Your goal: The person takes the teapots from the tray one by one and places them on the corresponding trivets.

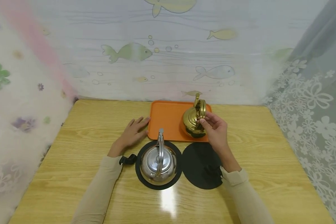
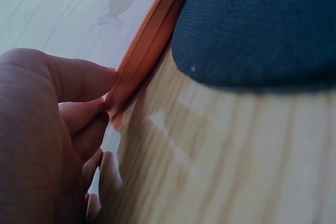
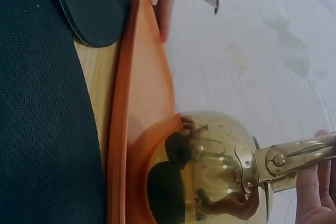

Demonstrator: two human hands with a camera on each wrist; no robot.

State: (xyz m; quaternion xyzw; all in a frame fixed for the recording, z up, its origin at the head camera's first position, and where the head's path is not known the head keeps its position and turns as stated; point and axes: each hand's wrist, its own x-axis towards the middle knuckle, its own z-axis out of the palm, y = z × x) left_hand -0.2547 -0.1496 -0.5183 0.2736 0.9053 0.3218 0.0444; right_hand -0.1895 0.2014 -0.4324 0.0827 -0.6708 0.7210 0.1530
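A shiny gold kettle is at the right part of the orange tray, its spout toward the wall. My right hand grips the kettle's raised handle, with the thumb on the near side; the right wrist view shows the gold handle against the fingers. My left hand lies at the tray's left edge with fingers spread and fairly straight. In the left wrist view, its thumb and fingertips touch the tray's rim. A silver kettle stands in front of the tray, handle up.
Under the silver kettle lies a round black mat. A second black mat lies to its right, near my right forearm. The wooden table backs onto a curtain with fish prints.
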